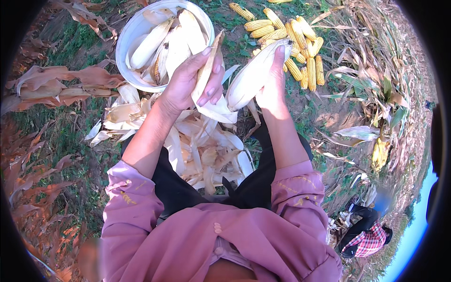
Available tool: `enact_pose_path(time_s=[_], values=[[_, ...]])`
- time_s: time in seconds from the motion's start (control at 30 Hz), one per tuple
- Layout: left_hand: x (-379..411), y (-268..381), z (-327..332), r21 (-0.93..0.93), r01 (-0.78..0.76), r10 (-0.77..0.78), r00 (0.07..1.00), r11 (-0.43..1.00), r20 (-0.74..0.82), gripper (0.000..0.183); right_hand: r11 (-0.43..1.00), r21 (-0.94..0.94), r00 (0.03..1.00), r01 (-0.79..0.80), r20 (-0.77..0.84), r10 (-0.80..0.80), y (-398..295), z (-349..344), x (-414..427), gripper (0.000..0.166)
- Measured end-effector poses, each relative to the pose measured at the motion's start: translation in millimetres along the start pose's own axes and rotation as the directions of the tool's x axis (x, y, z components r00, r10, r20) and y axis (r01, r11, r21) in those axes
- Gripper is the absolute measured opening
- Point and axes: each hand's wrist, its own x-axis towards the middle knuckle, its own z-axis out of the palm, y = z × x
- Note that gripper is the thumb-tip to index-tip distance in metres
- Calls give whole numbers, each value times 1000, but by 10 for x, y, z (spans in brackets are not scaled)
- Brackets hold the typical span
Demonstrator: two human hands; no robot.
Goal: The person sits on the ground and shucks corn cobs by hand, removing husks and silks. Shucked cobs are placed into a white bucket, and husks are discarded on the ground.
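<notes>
My right hand (273, 83) grips an ear of corn (249, 79) still wrapped in pale husk, its tip pointing down towards me and my thumb near the far end. A dry strip of husk (205, 75) is pinched between the thumb and fingers of my left hand (190, 75), with a paler flap of husk (218, 110) hanging below. Just beyond the left hand stands a white plastic bucket (121, 46) holding several ears in their husks (151, 46). Kernels show through a gap in one of them.
Husked yellow cobs (296, 35) lie heaped on the ground beyond my right hand. Loose husks (208, 151) pile up between my legs. Dry corn stalks (373, 70) flank the right, and brown leaves (67, 83) the left. Another person (370, 239) sits at lower right.
</notes>
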Motion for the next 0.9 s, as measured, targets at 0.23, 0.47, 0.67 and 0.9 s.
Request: enact_pose_path(time_s=[0.23, 0.47, 0.67, 0.9], values=[[-192, -566, -221, 991, 109, -798, 589, -74, -125, 45, 934, 171, 927, 313, -271, -261, -471, -140, 155, 62], [-44, -421, -165, 685, 382, -281, 924, 620, -261, 56, 999, 26, 994, -36, 106, 33, -382, -78, -6, 73], [77, -558, 45, 298, 226, -165, 962, 927, -216, 67, 988, -3, 960, -152, 240, 148, -90, 170, -80, 77], [103, -531, -12, 735, 130, 158, 938, 666, -309, 59, 972, -205, 972, 116, 226, -68, 72, 135, -6, 74]])
